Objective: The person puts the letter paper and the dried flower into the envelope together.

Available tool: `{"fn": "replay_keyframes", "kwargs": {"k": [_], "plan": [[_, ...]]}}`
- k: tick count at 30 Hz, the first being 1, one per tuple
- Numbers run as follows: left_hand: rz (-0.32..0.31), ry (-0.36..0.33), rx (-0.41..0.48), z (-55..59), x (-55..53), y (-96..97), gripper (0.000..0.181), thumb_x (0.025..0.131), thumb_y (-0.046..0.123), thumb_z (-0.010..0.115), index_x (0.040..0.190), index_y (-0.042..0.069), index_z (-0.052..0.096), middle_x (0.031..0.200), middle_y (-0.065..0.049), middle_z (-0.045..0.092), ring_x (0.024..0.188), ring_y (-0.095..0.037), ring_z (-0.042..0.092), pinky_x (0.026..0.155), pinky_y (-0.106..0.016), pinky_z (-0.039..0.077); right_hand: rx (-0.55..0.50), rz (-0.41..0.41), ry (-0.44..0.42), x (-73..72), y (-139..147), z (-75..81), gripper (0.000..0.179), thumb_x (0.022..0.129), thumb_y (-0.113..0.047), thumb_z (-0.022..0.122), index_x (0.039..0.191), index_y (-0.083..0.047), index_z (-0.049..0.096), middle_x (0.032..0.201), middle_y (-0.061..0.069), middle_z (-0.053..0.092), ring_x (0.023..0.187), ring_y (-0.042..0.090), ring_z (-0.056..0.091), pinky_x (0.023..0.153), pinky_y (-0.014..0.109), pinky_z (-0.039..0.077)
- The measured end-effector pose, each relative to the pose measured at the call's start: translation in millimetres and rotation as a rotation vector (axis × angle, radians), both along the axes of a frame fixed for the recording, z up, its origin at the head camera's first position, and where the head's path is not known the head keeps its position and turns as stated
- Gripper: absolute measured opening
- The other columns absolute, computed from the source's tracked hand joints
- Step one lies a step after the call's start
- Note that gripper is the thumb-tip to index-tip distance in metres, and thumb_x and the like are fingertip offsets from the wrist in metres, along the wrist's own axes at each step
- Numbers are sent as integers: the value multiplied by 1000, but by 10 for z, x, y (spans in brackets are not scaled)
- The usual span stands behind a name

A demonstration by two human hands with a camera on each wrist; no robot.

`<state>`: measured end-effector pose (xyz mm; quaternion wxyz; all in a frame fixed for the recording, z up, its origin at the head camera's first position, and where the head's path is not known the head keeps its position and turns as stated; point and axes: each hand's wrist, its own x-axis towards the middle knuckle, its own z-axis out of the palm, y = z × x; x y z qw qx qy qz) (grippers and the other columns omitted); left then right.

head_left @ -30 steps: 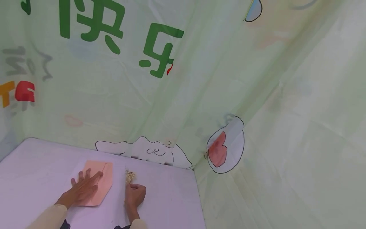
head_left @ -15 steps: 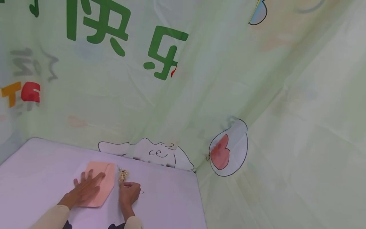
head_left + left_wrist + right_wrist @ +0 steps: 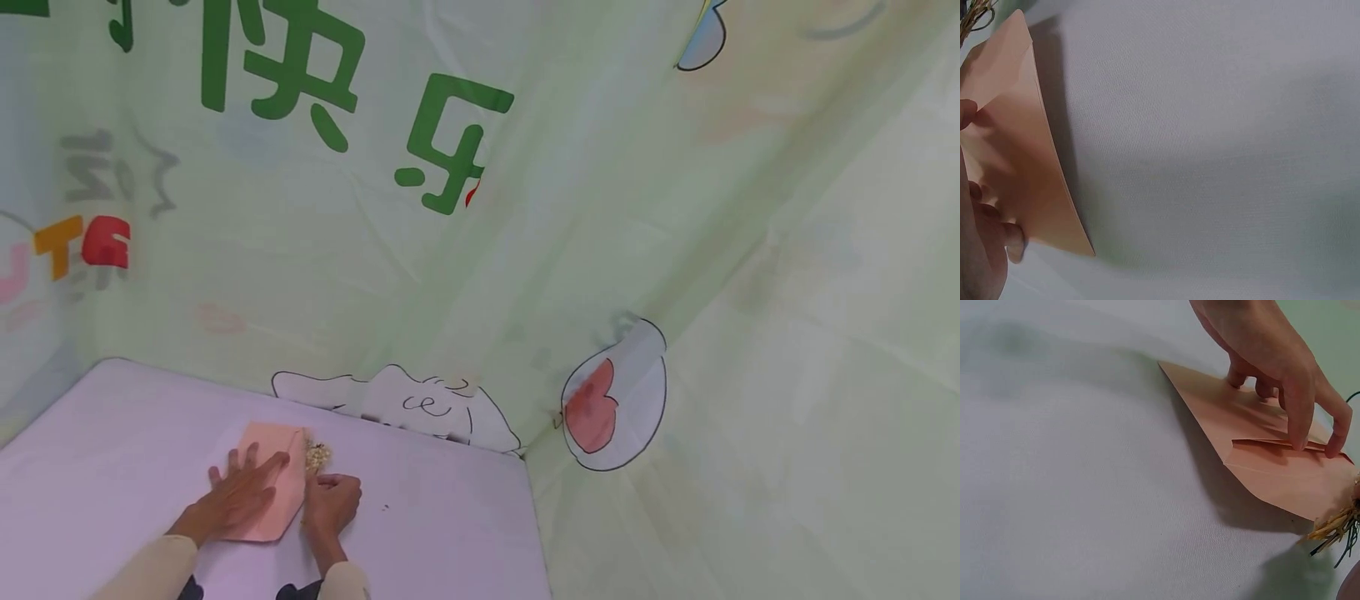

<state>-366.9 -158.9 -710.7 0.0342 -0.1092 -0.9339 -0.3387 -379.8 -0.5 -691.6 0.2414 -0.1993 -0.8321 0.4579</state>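
Note:
A salmon-pink paper envelope [image 3: 291,490] lies on the table, its flap unfolded. My left hand [image 3: 242,493] rests on it with fingers spread; in the right wrist view two of its fingertips touch the lifted edge of the envelope's opening [image 3: 1260,447]. My right hand [image 3: 334,502] grips a small bunch of dried flowers [image 3: 318,457] with pale heads. The bunch is right at the envelope's flap side. Its cut stems [image 3: 1335,528] show over the flap's edge in the right wrist view, where most of the right hand is out of frame.
A pale lilac tabletop [image 3: 435,517] spreads around both hands. Behind it hangs a light green printed curtain [image 3: 315,250] with green characters, and a white panel with a heart [image 3: 591,408] is at the right. Small dark specks [image 3: 386,507] lie right of my right hand.
My right hand has carried the dried flowers leftward, from apart from the envelope to its edge. My left hand stays on the envelope. The head view has swung slightly left.

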Motion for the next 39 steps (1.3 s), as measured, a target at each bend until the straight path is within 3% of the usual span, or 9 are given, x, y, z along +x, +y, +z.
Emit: {"fn": "replay_keyframes", "kwargs": {"k": [6,9,21,32,39], "plan": [[-9,-7,-1,-62,-31,30,54,109,23,59,160,8,47,161,-54,23,141,-86,20,101,-101,14,29,14,11,-1,-74,-14,28,70,-8,94,61,-16,69,62,-8,59,58,4,49,57,25,43],[-5,8,-2,-68,-33,20,54,110,26,58,160,7,48,161,-54,24,140,-86,22,100,-102,15,35,23,14,5,-146,-14,29,70,-8,95,64,-14,67,64,-6,58,59,5,49,57,25,43],[-2,-13,48,-116,-39,-21,56,111,33,56,160,9,45,163,-54,21,144,-86,15,104,-101,9,15,47,-88,-39,-300,-28,36,75,-7,96,80,-11,60,73,-1,53,68,12,51,63,28,44],[16,-76,15,-99,-76,-19,56,110,29,58,161,12,45,166,-51,19,146,-84,15,106,-99,9,4,84,-149,-74,-376,-3,38,77,-7,95,83,-9,58,74,1,53,68,15,51,62,29,46],[18,-62,-1,-157,-85,-22,54,109,28,59,160,14,45,166,-51,19,145,-85,15,106,-100,10,-6,92,-184,-113,-374,-75,40,76,-5,96,83,-8,57,73,2,54,67,16,53,62,31,48]]}}
